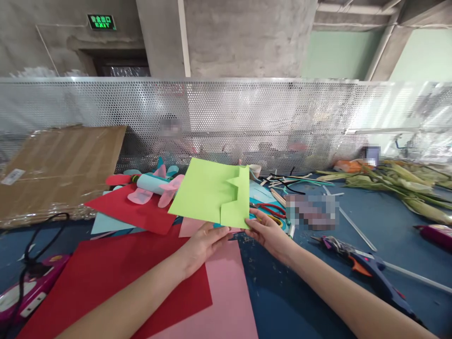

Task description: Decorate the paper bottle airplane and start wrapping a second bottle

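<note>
A light green paper sheet [201, 190] with a notched cut-out along its right side is held up over the table. My left hand [208, 242] grips its lower edge, thumb on the near side, other fingers partly hidden. At the lower right corner my right hand [266, 233] pinches the same sheet. Below lie a large red sheet [141, 278] and a pink sheet [233, 282]. Behind my right hand are scissors with red handles [270, 208]. Left of the green sheet, a paper model [151, 183] with a light blue tube and pink wing shapes rests on a red piece [130, 207].
A glue gun [370, 266] lies on the right of the blue table [282, 292], beside thin white sticks [356, 228]. Dry corn husks [399, 183] are at the far right. A magenta power strip [35, 287] and a cardboard sheet [63, 174] are left. A perforated metal panel [219, 117] stands behind.
</note>
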Action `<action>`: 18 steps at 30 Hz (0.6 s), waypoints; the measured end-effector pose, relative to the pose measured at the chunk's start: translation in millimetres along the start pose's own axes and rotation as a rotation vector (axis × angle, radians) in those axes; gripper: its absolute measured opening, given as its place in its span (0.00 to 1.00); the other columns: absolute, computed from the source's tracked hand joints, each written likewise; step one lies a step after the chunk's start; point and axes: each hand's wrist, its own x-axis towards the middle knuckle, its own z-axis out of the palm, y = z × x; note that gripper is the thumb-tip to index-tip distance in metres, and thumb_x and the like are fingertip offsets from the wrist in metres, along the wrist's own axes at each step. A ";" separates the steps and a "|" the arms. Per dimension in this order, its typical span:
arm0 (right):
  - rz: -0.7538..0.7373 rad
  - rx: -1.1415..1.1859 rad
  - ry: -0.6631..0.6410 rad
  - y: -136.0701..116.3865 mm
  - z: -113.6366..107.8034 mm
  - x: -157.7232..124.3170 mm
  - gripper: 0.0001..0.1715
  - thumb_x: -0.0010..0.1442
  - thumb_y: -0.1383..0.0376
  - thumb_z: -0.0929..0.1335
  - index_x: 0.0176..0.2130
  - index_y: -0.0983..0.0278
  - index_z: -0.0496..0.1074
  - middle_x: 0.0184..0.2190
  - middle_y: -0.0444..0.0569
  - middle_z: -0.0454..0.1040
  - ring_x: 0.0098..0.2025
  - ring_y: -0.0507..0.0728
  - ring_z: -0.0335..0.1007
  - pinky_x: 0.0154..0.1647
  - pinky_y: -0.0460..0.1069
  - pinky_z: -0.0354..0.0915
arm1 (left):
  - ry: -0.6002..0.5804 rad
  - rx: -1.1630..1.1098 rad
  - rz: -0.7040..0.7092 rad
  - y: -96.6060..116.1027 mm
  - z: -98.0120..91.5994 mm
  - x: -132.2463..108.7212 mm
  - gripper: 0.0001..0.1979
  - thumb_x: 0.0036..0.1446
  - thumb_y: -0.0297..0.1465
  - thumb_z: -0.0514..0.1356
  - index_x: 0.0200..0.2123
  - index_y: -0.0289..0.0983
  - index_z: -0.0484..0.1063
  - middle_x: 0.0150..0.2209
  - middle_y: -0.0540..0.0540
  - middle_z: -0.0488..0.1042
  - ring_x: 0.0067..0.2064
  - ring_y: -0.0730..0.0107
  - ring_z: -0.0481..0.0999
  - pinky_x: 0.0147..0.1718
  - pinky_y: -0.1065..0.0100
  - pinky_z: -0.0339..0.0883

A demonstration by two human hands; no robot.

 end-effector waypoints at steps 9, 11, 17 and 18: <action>-0.219 -0.880 -0.046 -7.5 -15.1 6.4 0.21 0.60 0.50 0.65 0.40 0.64 0.74 0.34 0.52 0.79 0.38 0.60 0.77 0.44 0.57 0.72 | 0.259 -0.161 -0.093 -10.7 -0.2 -2.7 0.18 0.54 0.20 0.64 0.50 0.35 0.76 0.45 0.40 0.81 0.48 0.58 0.80 0.45 0.65 0.77; -0.440 -1.282 0.141 -16.8 -34.1 12.5 0.17 0.59 0.57 0.66 0.44 0.64 0.76 0.45 0.56 0.77 0.49 0.64 0.73 0.54 0.60 0.66 | 0.293 -0.175 -0.096 -9.5 -2.0 -3.4 0.17 0.55 0.19 0.64 0.48 0.35 0.77 0.43 0.41 0.82 0.45 0.60 0.82 0.42 0.67 0.78; -0.300 -1.909 0.250 -26.4 -68.3 18.5 0.24 0.65 0.60 0.62 0.51 0.74 0.74 0.49 0.66 0.73 0.55 0.68 0.67 0.58 0.60 0.59 | 0.317 -0.221 -0.098 -6.3 -2.4 -2.3 0.15 0.56 0.19 0.62 0.47 0.35 0.77 0.41 0.42 0.82 0.40 0.65 0.83 0.38 0.70 0.79; -0.287 -1.940 0.245 -26.2 -68.4 18.7 0.25 0.66 0.59 0.60 0.52 0.74 0.73 0.49 0.65 0.73 0.54 0.68 0.67 0.57 0.59 0.60 | 0.324 -0.227 -0.096 -6.2 -2.1 -2.3 0.16 0.56 0.19 0.63 0.47 0.34 0.77 0.40 0.42 0.82 0.39 0.65 0.83 0.38 0.70 0.79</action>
